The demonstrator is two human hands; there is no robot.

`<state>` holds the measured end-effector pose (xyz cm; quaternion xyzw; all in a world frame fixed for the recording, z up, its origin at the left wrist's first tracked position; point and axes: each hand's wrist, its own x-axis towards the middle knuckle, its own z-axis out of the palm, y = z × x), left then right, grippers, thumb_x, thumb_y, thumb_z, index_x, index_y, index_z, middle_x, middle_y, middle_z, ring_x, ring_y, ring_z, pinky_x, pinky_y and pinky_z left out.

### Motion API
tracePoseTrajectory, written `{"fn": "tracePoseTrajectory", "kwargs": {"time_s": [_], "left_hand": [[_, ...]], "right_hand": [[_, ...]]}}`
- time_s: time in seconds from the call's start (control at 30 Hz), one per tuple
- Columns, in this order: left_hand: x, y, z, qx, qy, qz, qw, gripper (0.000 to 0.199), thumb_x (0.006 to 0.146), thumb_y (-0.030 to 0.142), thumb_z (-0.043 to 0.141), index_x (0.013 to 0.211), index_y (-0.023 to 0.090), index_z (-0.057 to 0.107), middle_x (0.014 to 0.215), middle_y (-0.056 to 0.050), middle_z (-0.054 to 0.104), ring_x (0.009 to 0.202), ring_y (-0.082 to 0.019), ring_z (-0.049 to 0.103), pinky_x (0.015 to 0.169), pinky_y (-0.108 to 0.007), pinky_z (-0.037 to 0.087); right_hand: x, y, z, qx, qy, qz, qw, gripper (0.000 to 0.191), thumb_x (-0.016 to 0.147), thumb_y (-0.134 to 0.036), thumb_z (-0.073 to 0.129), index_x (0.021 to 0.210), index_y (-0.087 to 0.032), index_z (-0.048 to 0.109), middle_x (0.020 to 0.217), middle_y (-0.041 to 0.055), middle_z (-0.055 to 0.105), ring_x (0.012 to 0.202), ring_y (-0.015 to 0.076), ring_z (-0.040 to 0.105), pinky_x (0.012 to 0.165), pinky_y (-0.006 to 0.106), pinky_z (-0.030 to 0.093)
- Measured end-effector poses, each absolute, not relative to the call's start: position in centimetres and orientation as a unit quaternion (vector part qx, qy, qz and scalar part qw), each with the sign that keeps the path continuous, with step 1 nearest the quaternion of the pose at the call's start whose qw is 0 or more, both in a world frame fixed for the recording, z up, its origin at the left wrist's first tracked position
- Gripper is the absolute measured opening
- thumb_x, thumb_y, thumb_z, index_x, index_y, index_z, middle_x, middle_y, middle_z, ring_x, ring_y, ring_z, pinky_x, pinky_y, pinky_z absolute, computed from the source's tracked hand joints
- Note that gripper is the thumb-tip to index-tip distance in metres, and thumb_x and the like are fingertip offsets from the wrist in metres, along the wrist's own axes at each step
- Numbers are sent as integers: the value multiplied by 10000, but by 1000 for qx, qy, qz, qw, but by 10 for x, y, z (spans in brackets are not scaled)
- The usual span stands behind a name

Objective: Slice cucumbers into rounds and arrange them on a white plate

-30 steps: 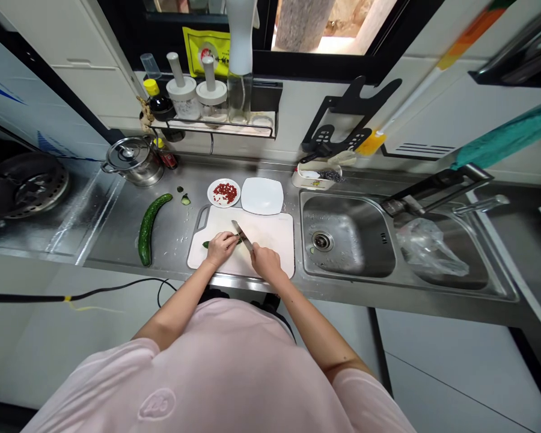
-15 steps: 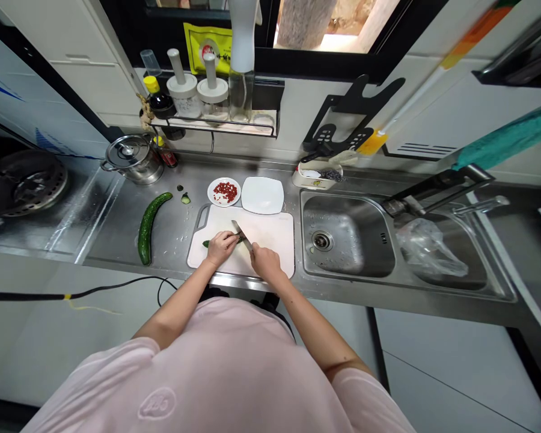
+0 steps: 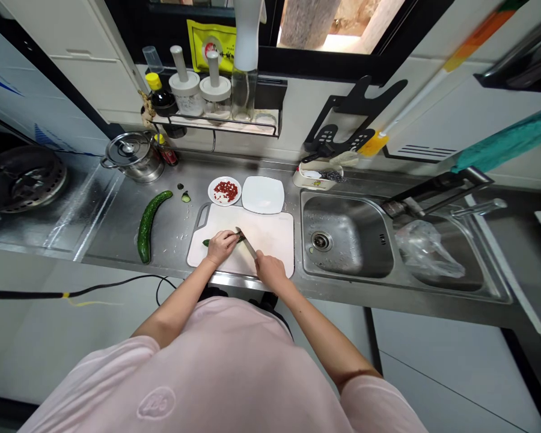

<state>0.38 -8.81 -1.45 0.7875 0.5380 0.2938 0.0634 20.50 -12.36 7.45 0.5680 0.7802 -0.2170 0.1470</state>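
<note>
My left hand [image 3: 222,246] is curled over a short piece of green cucumber [image 3: 205,243], which lies on a white cutting board [image 3: 270,228]. My right hand [image 3: 270,270] grips a steel kitchen knife [image 3: 247,243], its blade edge against the cucumber beside my left fingers. A whole curved cucumber [image 3: 146,225] lies on the steel counter [image 3: 171,219] left of the board. Beyond it are small cut pieces [image 3: 186,197]. Behind the board sit a round plate of chopped red chilli [image 3: 224,191] and a square white plate [image 3: 262,195].
A stainless double sink [image 3: 347,234] lies right of the board, with a plastic bag [image 3: 426,249] in its far basin. A steel pot [image 3: 133,157] and a stove burner [image 3: 22,179] are at left. A shelf of bottles and jars [image 3: 214,123] stands along the back.
My right hand and the knife have shifted slightly nearer to me, and the blade sits at a steeper angle. My left hand stays on the cucumber, and the whole view has tilted a little.
</note>
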Motion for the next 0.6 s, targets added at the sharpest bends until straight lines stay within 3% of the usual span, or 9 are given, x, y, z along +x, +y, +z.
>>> {"fn": "tracePoseTrajectory", "kwargs": {"time_s": [0.6], "left_hand": [[4,-86,-17,785,541,294,67,202,899,291,500,941,239,691,955,-56,650,875,-160,577,780,-292,449]], "right_hand": [[199,-115,79,561,782,-229,150,200,942,-225,354,1101,-172,462,937,112,667,878,221,637,705,286,405]]}}
